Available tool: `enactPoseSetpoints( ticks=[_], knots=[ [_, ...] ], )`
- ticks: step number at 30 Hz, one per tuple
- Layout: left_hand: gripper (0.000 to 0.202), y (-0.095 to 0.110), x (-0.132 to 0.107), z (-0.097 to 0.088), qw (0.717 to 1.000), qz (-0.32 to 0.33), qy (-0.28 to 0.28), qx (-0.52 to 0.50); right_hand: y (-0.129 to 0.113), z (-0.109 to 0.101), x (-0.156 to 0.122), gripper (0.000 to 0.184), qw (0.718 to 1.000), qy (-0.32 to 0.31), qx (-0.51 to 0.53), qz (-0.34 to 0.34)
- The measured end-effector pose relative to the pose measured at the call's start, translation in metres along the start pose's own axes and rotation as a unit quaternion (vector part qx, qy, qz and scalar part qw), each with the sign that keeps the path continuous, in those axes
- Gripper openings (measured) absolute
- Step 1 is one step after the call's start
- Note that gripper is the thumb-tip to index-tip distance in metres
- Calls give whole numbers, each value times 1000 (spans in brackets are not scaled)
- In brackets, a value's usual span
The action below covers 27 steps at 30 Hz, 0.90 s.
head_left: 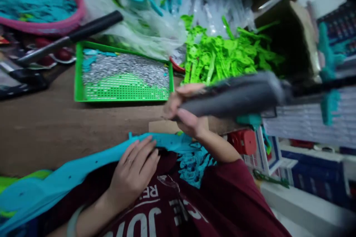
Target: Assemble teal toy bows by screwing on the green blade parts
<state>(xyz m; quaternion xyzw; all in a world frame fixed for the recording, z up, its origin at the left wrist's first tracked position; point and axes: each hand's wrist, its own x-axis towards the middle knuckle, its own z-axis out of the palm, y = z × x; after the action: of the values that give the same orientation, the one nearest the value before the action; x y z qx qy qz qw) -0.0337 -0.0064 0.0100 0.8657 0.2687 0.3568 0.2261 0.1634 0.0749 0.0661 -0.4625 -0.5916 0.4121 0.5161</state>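
My right hand (189,113) is closed around one end of a dark grey electric screwdriver (233,94), blurred by motion. The tool lies nearly level, with its thick body out to the right and its tip hidden. My left hand (136,170) rests with fingers stretched over a long turquoise plastic part (91,159), its thumb not clearly visible. This part lies slanted across my lap along the table's front edge. Beside it, against my shirt, hangs a cluster of small turquoise pieces (194,166).
On the brown table (36,129) stands a green basket (122,99) with many small silvery screws. Behind are a pink basin (79,11) of turquoise pieces, plastic bags (155,33) and a heap of bright green parts (222,55). A black-handled tool (94,26) juts in from the left.
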Motion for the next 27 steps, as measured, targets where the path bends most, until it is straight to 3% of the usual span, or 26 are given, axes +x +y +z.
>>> enactPoseSetpoints(
  ticks=[2, 3, 4, 6, 8, 9, 10, 12, 15, 18, 21, 24, 27],
  knots=[
    [27, 11, -9, 6, 984, -1, -46, -171, -5, -7, 7, 36, 999, 33, -1, 3],
    [23, 16, -12, 12, 957, -40, -93, -271, -9, -12, 4, 33, 998, 51, -25, 3],
    [18, 21, -13, 19, 913, -110, -145, -365, -14, -18, -5, 32, 995, 62, -78, 11],
    [18, 28, -11, 34, 782, -307, -207, -502, -25, -31, -40, 35, 964, 95, -246, 37],
    [30, 32, -3, 49, 633, -478, -195, -577, -31, -42, -90, 31, 897, 104, -419, 99],
    [33, 34, 3, 54, 572, -525, -173, -606, -31, -47, -117, 28, 863, 103, -476, 135],
    [34, 36, 8, 58, 527, -551, -151, -629, -29, -49, -143, 25, 848, 87, -499, 156],
    [33, 41, 16, 64, 479, -572, -114, -656, -22, -47, -186, 26, 859, 56, -485, 156],
    [34, 54, 16, 66, 469, -600, -77, -643, -11, -34, -222, 25, 915, 61, -379, 127],
    [37, 63, 6, 60, 492, -635, -69, -592, 0, -29, -231, 28, 940, 169, -210, 206],
    [43, 66, -5, 51, 539, -664, -57, -515, 17, -34, -228, 33, 904, 252, 43, 342],
    [43, 66, -11, 47, 566, -658, -80, -490, 33, -34, -222, 37, 878, 203, 219, 375],
    [38, 68, -13, 49, 574, -655, -84, -485, 40, -28, -219, 37, 875, 165, 259, 373]
  ],
)
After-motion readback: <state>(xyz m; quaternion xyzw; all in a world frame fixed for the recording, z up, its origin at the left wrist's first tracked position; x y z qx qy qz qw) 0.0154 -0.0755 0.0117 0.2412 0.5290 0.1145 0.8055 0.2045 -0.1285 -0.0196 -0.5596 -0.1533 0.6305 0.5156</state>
